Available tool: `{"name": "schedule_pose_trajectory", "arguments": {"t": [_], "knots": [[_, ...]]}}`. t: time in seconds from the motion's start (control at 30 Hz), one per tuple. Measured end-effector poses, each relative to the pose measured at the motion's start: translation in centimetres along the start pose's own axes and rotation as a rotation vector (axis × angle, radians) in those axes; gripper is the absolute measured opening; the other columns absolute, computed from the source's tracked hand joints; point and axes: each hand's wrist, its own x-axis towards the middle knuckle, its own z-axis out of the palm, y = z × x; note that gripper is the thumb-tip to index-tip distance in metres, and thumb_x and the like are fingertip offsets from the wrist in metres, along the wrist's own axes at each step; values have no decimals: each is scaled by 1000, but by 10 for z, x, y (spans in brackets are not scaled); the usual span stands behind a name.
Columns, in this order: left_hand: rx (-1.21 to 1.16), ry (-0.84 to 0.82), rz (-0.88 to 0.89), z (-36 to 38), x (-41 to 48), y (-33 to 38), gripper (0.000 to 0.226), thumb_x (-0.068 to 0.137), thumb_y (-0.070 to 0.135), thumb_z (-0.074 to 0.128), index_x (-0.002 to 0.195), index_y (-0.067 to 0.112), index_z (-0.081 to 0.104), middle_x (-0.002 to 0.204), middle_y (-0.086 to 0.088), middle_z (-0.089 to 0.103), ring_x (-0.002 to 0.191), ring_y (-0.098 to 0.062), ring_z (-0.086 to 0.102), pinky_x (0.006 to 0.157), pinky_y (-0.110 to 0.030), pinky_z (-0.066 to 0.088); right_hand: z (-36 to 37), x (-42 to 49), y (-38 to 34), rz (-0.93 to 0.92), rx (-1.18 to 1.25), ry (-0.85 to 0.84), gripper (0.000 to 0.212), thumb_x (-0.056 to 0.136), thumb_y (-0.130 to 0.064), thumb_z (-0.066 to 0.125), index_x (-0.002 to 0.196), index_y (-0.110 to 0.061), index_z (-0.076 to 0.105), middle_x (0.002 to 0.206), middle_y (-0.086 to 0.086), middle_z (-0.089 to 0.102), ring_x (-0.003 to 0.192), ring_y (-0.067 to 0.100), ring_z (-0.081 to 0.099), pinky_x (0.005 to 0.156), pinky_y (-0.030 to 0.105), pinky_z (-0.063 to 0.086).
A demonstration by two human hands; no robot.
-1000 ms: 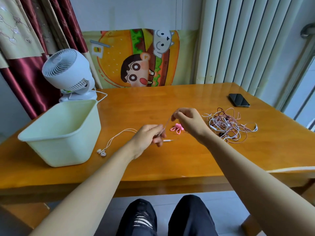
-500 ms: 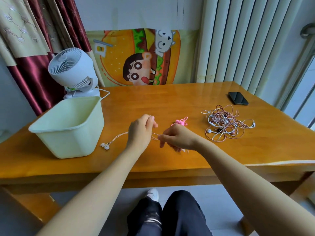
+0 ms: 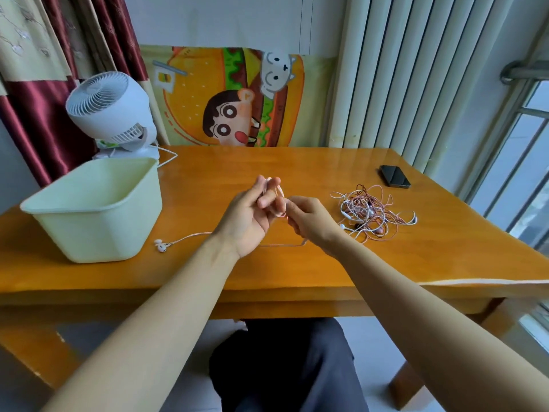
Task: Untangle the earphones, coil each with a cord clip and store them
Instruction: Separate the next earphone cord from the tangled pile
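Pink cord [image 3: 281, 194] round left hand [image 3: 246, 217] fingers, right hand [image 3: 312, 223] pinching it

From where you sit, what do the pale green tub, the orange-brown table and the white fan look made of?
The pale green tub looks like plastic: smooth matte walls, rolled rim. The orange-brown table is probably varnished wood: glossy, with bright reflections. The white fan seems plastic too: moulded grille slats.
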Motion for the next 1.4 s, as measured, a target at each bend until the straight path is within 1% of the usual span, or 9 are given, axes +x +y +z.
{"name": "schedule_pose_trajectory", "arguments": {"t": [0.17, 0.37, 0.47, 0.63, 0.77, 0.9, 1.03, 1.13, 1.4], "knots": [[397, 245, 261, -2, 21, -3, 32, 107, 22, 33, 85, 13, 56, 93, -10, 74, 106, -24, 67, 100, -34, 47, -1, -5, -8, 101, -76, -323, 32, 104, -21, 43, 96, -2, 68, 61, 5, 54, 46, 15, 52, 45, 23, 43], [1665, 95, 376, -42, 25, 7, 42, 105, 26, 39, 74, 17, 66, 68, 3, 70, 65, -15, 62, 65, -33, 48, -8, 13, -24, 69, -20, -329, 25, 99, -16, 52, 79, -7, 66, 60, 6, 43, 47, 11, 34, 43, 19, 28], [1493, 128, 207, -44, 23, 15, 47, 104, 25, 38, 62, 17, 57, 43, 5, 54, 52, -19, 58, 61, -34, 47, -10, 29, -27, 11, -57, -234, 24, 95, -15, 58, 74, -6, 65, 67, 13, 46, 54, 15, 35, 46, 22, 27], [353, 67, -74, -44, 23, 47, 41, 106, 28, 33, 69, 15, 45, 45, 6, 30, 46, -14, 42, 54, -25, 37, 1, 55, -31, -45, 255, -118, 28, 94, -20, 63, 71, -8, 53, 50, -6, 37, 44, 8, 27, 42, 19, 20], [-265, 109, 82, -46, 39, 64, 37, 106, 30, 34, 78, 12, 52, 58, 3, 57, 65, -14, 67, 75, -24, 51, 31, 73, -22, 35, 186, -112, 33, 103, -27, 48, 78, -8, 56, 52, -2, 43, 41, 9, 36, 38, 20, 28], [92, 240, 267, -66, 59, 68, 31, 107, 29, 30, 91, 13, 52, 112, -8, 72, 117, -17, 62, 107, -29, 40, 44, 82, -7, 236, 14, -402, 39, 106, -32, 38, 83, -9, 59, 57, 0, 42, 43, 11, 36, 39, 21, 28], [998, 326, 361, -93, 69, 57, 36, 107, 30, 28, 104, 14, 61, 126, 10, 63, 107, 13, 51, 87, -2, 34, 41, 86, -15, 306, -126, -628, 38, 106, -31, 37, 83, -12, 59, 58, -2, 42, 49, 11, 31, 44, 20, 26], [1354, 199, 261, -108, 75, 45, 38, 107, 27, 31, 103, 7, 63, 110, 4, 68, 96, 2, 54, 79, -14, 37, 34, 90, -33, 168, -260, -571, 37, 106, -26, 37, 78, -13, 59, 60, -2, 44, 49, 8, 36, 47, 18, 32], [441, -52, -54, -76, 61, 44, 39, 106, 23, 30, 76, 8, 50, 52, 1, 46, 59, -17, 59, 75, -33, 55, 21, 111, -4, -42, -77, -76, 32, 102, -16, 46, 72, -16, 56, 60, -3, 48, 50, 7, 40, 49, 21, 34]]}}
